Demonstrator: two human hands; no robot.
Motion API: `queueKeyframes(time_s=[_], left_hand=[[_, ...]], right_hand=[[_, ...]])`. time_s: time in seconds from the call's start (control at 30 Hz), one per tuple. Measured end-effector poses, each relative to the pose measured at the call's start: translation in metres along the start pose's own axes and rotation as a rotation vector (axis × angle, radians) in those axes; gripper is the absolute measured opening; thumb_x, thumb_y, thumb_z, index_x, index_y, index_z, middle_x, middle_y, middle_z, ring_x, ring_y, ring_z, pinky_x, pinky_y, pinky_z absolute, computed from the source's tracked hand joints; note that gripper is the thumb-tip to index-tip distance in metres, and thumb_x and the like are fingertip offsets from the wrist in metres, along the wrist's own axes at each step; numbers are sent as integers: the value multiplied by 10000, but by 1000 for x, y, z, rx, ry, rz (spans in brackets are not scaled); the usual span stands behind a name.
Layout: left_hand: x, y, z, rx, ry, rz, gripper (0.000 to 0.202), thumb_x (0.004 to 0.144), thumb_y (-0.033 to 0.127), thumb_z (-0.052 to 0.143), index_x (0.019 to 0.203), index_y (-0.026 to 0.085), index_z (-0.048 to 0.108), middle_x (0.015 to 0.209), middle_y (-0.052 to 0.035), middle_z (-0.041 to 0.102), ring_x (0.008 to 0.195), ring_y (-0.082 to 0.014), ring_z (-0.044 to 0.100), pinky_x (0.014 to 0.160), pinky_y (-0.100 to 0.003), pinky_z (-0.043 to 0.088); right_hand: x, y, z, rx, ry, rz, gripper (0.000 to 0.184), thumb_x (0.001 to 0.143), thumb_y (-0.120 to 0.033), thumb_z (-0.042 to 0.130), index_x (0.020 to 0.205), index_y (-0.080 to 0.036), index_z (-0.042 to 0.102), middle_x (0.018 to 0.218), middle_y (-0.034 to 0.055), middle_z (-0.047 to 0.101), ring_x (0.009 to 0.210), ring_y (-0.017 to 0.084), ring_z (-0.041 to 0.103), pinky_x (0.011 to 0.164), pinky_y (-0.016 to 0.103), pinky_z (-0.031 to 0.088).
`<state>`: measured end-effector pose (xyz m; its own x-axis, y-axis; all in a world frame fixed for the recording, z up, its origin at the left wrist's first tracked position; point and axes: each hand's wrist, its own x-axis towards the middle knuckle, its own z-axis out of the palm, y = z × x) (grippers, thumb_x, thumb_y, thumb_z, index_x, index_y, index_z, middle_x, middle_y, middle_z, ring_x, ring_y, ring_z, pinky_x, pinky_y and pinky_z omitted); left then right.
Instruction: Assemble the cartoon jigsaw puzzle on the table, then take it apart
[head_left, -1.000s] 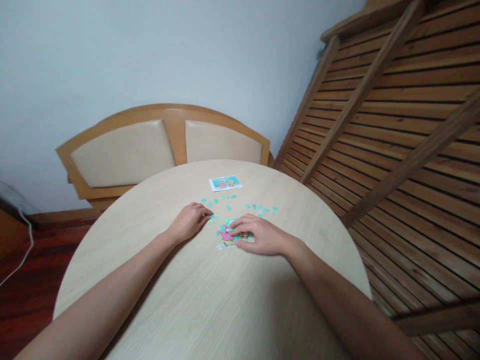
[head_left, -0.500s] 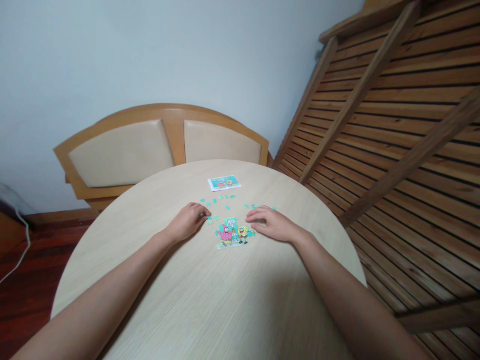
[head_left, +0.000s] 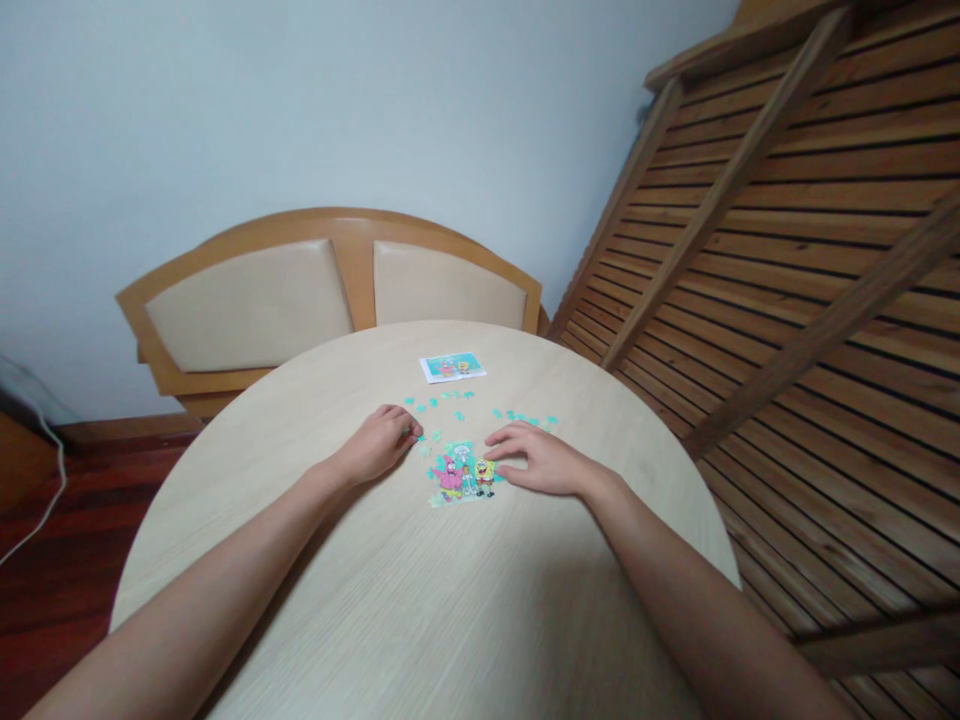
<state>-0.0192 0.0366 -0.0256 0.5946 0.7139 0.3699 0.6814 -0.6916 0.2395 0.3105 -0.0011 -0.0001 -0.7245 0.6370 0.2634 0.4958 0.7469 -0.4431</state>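
A partly assembled jigsaw puzzle [head_left: 466, 478] lies flat on the table, showing pink, yellow and pale cartoon figures on turquoise. My right hand [head_left: 538, 457] is over its right edge, palm down, fingers apart and thumb separated from them. No piece shows in that hand. At the puzzle's upper left, my left hand [head_left: 384, 440] rests on the table with its fingers curled together; whatever they may hold is hidden. Close to those fingertips are loose puzzle pieces [head_left: 436, 436]. More loose turquoise pieces [head_left: 459, 415] lie beyond the puzzle, some in a row to the right [head_left: 517, 416].
A picture card [head_left: 453, 367] with the same cartoon figures lies behind the pieces. The round, pale wooden table [head_left: 360, 600] stands before a padded headboard [head_left: 255, 310]. Wooden slats [head_left: 750, 300] lean at the right, and a white cable [head_left: 56, 480] hangs at the left.
My right hand has shifted slightly left and nearer to me, onto the puzzle's right edge. The puzzle sits slightly lower and straighter in view. My left hand has hardly moved.
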Motion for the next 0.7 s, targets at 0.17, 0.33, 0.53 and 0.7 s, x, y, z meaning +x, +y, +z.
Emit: queueKeyframes(time_s=[0.17, 0.33, 0.53, 0.7], left_hand=[[0, 3, -3, 22, -4, -17, 129, 945, 225, 529, 992, 198, 646, 1014, -75, 692, 1012, -242, 591, 953, -415, 467], [-2, 3, -3, 55, 16, -10, 141, 960, 287, 537, 967, 194, 643, 1002, -85, 667, 1003, -250, 577, 947, -426, 466], [0, 4, -5, -19, 11, -20, 88, 930, 235, 553, 954, 195, 627, 979, -74, 675, 986, -246, 587, 935, -424, 472], [3, 13, -10, -97, 14, -53, 97, 938, 253, 576, 878, 204, 634, 929, -56, 697, 930, -231, 612, 874, -385, 487]], right_hand=[[1, -2, 0, 5, 4, -3, 292, 861, -226, 674, 1136, -248, 767, 1228, 83, 694, 1163, 234, 617, 1083, 425, 436], [0, -3, 0, 16, 12, -8, 295, 850, -210, 681, 1129, -245, 767, 1224, 86, 698, 1153, 237, 623, 1075, 429, 442], [1, -4, 0, 20, 9, 0, 292, 852, -214, 684, 1127, -263, 768, 1224, 74, 698, 1155, 234, 627, 1074, 424, 447], [1, -4, 0, 15, 13, 0, 287, 853, -223, 692, 1128, -262, 766, 1226, 77, 698, 1155, 236, 626, 1071, 422, 448]])
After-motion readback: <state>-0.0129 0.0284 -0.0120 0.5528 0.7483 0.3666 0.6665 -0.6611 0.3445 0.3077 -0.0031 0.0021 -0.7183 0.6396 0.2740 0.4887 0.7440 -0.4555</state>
